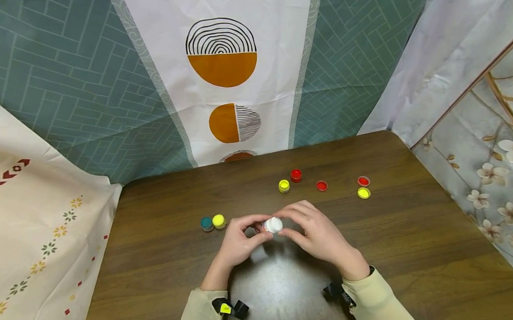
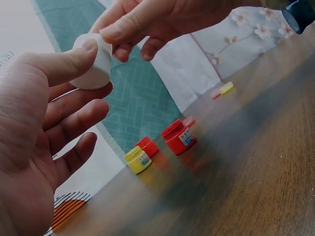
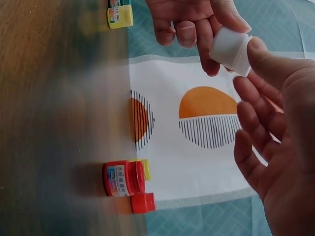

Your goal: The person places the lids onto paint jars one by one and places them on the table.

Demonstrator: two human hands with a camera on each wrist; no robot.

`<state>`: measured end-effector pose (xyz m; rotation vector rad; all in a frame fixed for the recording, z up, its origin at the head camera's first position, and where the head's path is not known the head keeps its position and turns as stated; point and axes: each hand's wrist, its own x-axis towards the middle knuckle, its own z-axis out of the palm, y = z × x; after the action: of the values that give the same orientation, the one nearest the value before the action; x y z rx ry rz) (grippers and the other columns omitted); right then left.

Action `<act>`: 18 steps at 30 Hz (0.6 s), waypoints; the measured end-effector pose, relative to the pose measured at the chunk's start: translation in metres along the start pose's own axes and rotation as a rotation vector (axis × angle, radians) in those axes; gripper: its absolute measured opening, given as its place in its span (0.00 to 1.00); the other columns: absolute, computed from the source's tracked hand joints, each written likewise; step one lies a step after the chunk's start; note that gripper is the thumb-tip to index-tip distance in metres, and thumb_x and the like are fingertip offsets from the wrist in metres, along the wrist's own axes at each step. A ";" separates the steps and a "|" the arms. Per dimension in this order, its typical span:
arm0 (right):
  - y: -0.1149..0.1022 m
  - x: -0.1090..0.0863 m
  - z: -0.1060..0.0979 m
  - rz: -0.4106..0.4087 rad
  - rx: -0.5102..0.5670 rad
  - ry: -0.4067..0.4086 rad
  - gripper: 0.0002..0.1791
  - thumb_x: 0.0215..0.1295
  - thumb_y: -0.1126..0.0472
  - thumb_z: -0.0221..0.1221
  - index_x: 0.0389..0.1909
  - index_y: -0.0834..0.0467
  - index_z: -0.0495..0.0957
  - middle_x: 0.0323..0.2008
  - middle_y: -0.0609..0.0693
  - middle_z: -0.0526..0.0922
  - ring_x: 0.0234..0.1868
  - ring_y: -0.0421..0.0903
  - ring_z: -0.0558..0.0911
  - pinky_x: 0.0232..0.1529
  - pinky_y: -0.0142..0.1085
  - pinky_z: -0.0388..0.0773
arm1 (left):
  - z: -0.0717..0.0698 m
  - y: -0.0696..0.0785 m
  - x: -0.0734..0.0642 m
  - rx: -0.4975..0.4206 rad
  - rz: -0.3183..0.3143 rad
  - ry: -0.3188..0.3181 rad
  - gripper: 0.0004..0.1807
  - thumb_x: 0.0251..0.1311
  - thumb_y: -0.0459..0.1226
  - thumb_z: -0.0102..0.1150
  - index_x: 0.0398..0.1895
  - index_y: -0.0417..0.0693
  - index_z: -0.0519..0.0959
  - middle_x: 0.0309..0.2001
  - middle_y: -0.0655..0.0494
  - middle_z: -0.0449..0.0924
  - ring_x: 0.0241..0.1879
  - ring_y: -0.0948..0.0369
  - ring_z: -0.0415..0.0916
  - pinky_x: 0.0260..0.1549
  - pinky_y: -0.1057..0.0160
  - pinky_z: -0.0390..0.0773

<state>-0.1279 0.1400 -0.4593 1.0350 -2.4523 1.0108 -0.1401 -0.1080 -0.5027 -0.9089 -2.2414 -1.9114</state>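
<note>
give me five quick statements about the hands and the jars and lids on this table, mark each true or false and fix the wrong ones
1. The left hand and the right hand both touch the white jar. True.
2. On the table, the teal jar stands to the right of the hands. False: it stands to their left.
3. A yellow jar stands next to the teal jar. True.
4. The white jar rests on the table. False: the hands hold it above the table.
5. A red lid lies next to a yellow lid. True.
</note>
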 end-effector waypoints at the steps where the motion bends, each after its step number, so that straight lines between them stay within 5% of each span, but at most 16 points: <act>1: -0.001 0.000 0.000 0.018 -0.004 0.001 0.18 0.68 0.53 0.74 0.56 0.49 0.85 0.53 0.40 0.85 0.56 0.43 0.79 0.54 0.43 0.80 | 0.000 0.000 0.000 0.003 0.008 0.001 0.18 0.57 0.23 0.76 0.52 0.39 0.89 0.36 0.50 0.89 0.34 0.60 0.82 0.36 0.54 0.83; 8: -0.010 0.003 0.007 0.214 -0.055 -0.049 0.14 0.71 0.43 0.70 0.40 0.46 0.77 0.35 0.37 0.77 0.43 0.40 0.75 0.41 0.36 0.75 | 0.002 -0.003 0.000 0.005 0.041 -0.012 0.17 0.57 0.26 0.78 0.51 0.39 0.89 0.36 0.51 0.89 0.34 0.61 0.83 0.35 0.54 0.84; 18: -0.014 0.004 0.012 0.310 -0.109 -0.039 0.24 0.76 0.38 0.61 0.23 0.43 0.67 0.24 0.37 0.70 0.33 0.39 0.69 0.31 0.34 0.69 | 0.001 -0.001 0.000 0.019 0.009 -0.007 0.18 0.57 0.27 0.78 0.51 0.42 0.90 0.35 0.54 0.89 0.34 0.60 0.83 0.35 0.52 0.84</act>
<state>-0.1209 0.1225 -0.4588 0.6599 -2.7231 0.9374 -0.1406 -0.1066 -0.5042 -0.9223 -2.2514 -1.8833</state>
